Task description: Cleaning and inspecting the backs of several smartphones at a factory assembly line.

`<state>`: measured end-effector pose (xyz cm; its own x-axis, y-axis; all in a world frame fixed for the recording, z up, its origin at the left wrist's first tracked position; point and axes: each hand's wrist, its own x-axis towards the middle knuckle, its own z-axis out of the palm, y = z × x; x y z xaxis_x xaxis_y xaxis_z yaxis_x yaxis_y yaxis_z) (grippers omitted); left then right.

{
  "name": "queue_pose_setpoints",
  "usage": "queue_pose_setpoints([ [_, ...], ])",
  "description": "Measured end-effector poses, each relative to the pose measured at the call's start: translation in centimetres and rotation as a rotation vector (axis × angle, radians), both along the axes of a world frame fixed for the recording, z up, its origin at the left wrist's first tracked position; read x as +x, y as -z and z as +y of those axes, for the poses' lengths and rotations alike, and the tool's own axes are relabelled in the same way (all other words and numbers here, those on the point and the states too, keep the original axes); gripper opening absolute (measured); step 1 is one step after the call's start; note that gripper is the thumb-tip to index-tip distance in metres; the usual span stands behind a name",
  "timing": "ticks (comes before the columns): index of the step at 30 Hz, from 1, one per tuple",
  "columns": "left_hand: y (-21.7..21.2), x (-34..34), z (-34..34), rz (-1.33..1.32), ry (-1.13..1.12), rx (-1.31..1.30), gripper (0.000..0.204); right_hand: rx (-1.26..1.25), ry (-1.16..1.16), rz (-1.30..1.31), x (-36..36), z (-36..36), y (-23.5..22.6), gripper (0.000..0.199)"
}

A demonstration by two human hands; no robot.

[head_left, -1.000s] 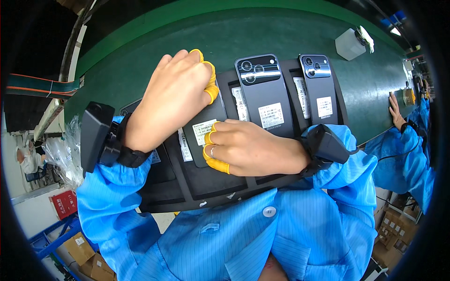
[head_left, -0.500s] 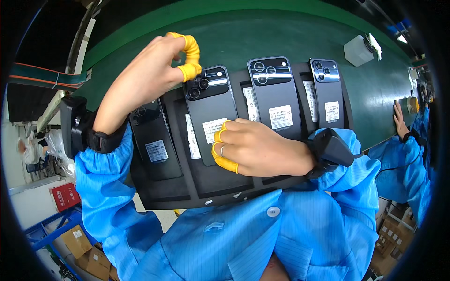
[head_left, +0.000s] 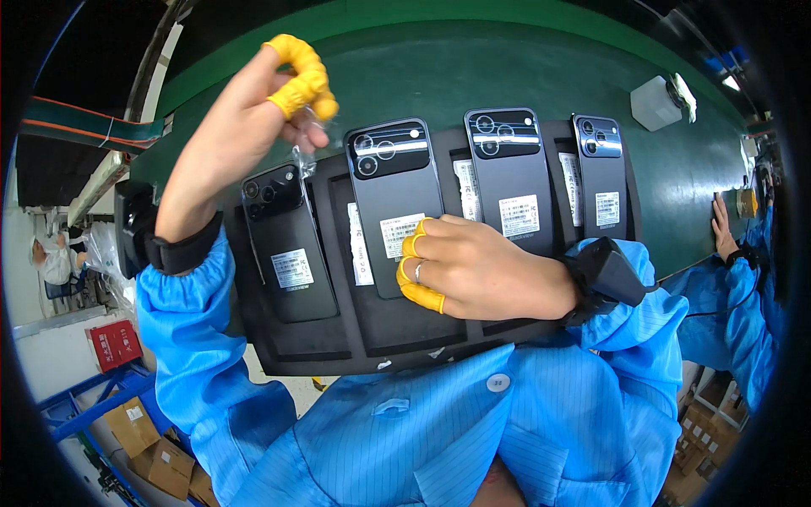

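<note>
My left hand (head_left: 253, 106) is raised over the left side of the tray, yellow finger cots on its thumb and finger. They are pinched on a crumpled clear film (head_left: 304, 160), which dangles just above the leftmost smartphone (head_left: 287, 237). My right hand (head_left: 490, 270), also in yellow finger cots, has its curled fingers on the lower back of the second smartphone (head_left: 397, 203), steadying it in its slot and covering part of its white label. To the right lie a third smartphone (head_left: 507, 177) and another smartphone (head_left: 601, 173), camera sides up.
The black foam tray (head_left: 397, 342) lies on a green work surface (head_left: 405, 68). A translucent bottle (head_left: 656, 103) stands at the far right. A co-worker's hand (head_left: 722, 226) rests on the surface's right edge. Cardboard boxes (head_left: 169, 469) are low at the left.
My left hand has moved up and left, away from the second phone's camera area, with the clear film now showing below its fingers. My right hand remains on that phone.
</note>
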<state>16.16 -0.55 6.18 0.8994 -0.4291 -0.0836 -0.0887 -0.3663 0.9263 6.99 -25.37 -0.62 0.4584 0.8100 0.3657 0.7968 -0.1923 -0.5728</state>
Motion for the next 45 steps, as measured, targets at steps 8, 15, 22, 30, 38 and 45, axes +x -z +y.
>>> queue_pose_setpoints([
  [8,-1.6,-1.5,4.1,0.006,-0.262,-0.014,0.025,-0.093,-0.051,0.029,0.5,-0.3,-1.1,0.023],
  [15,-1.2,-3.7,4.9,-0.178,-0.126,0.624,0.033,-0.020,-0.044,0.002,0.2,2.9,-2.6,0.019],
  [22,1.3,-4.7,2.1,-0.492,0.018,0.972,0.047,-0.022,-0.123,-0.139,0.0,7.0,-1.3,0.010],
  [30,-0.1,-3.5,2.1,-0.283,0.067,0.988,0.036,-0.046,-0.107,-0.292,-0.3,8.2,-1.1,0.014],
  [38,0.7,-3.2,2.9,-0.385,0.030,0.991,0.031,-0.073,-0.098,-0.319,-0.2,8.3,-0.9,0.019],
  [45,0.1,-4.1,2.3,-0.434,0.096,1.066,0.034,-0.090,-0.108,-0.313,-0.3,8.5,-0.8,0.018],
])
